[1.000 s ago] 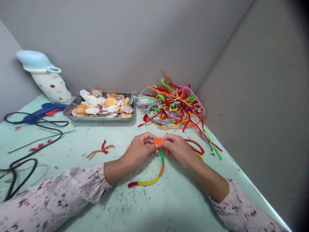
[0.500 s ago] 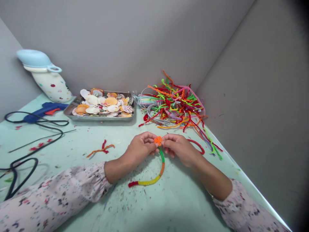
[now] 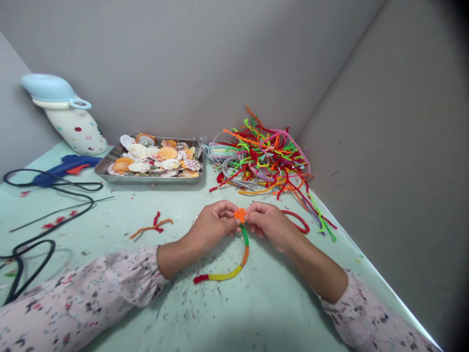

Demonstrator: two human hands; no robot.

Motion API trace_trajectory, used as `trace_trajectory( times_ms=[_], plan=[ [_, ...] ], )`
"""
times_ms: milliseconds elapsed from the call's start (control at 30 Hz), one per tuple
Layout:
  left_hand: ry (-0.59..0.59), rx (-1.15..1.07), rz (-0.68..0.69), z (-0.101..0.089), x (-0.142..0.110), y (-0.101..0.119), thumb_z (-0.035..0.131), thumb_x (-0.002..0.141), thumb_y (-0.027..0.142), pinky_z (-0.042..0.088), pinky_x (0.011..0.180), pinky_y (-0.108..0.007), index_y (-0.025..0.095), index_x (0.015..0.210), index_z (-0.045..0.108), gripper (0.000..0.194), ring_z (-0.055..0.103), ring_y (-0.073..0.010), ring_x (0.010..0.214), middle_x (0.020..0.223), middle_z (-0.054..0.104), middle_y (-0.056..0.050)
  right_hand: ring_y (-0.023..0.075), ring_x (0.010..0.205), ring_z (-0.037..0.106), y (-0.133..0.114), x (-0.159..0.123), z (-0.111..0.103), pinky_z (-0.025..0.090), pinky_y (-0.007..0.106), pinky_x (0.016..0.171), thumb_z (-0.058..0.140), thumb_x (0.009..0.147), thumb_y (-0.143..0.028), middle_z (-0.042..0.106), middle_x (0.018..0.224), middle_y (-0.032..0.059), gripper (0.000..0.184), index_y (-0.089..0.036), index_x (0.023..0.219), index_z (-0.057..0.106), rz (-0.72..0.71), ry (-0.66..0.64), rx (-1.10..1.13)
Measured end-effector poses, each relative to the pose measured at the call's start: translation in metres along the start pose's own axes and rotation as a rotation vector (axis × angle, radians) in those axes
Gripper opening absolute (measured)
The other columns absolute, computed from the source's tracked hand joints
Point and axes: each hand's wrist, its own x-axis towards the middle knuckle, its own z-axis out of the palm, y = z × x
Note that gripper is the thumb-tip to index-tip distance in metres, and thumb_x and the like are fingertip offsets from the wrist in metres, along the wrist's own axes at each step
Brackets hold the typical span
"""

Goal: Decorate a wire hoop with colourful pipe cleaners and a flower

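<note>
Between the fingertips of both hands is a small orange pipe-cleaner flower (image 3: 240, 215). My left hand (image 3: 216, 222) pinches it from the left, and my right hand (image 3: 269, 222) pinches its right edge. Below the flower hangs a curved band wrapped in pipe cleaner (image 3: 245, 254), green, orange, yellow and dark red along its length. Its red end lies toward the lower left; its upper end is hidden at the left fingertips. Behind my right wrist a red loop (image 3: 302, 225) lies partly covered.
A metal tray (image 3: 150, 180) of seashells stands at the back, beside a heap of colourful pipe cleaners (image 3: 271, 156). On the left are a blue glue gun (image 3: 54, 173) with a black cord and a white bottle (image 3: 78, 129). Twisted orange and red pieces (image 3: 154, 226) lie near my left hand.
Both hands keep their pinch on the orange flower, which has turned slightly between the fingertips so its petals show more. The right hand has shifted a little; the band below is unchanged.
</note>
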Motion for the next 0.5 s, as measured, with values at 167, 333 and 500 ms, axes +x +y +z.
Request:
trace_trajectory(
  times_ms=[167,333,500],
  plan=[
    [0.001,-0.011,-0.014,0.0009,-0.0013,0.0031,0.062,0.071,0.013,0.045,0.055,-0.019,0.014,0.085,0.057,0.015,0.061,-0.0102,0.061,0.070,0.063,-0.001,0.0065,0.042,0.039,0.0024,0.0002,0.0002,0.026,0.019,0.039,0.057,0.067,-0.021,0.048,0.048,-0.0048,0.008,-0.017,0.062,0.051,-0.018,0.015,0.028],
    [0.039,-0.039,-0.055,0.0004,-0.0018,0.0042,0.061,0.070,0.011,0.046,0.055,-0.020,0.014,0.086,0.056,0.017,0.062,-0.0111,0.062,0.069,0.062,-0.001,0.0072,0.046,0.044,-0.0015,-0.0009,-0.0033,0.030,0.019,0.040,0.060,0.069,-0.024,0.054,0.055,-0.0021,0.010,-0.015,0.071,0.058,0.003,-0.102,0.101],
    [0.048,-0.056,-0.060,0.0000,-0.0007,0.0028,0.061,0.071,0.011,0.045,0.054,-0.020,0.014,0.087,0.055,0.018,0.062,-0.0112,0.061,0.068,0.062,-0.001,0.0078,0.050,0.048,-0.0058,-0.0022,-0.0057,0.031,0.018,0.041,0.065,0.067,-0.026,0.057,0.060,-0.0007,0.015,-0.014,0.075,0.061,0.014,-0.113,0.112]
  ],
)
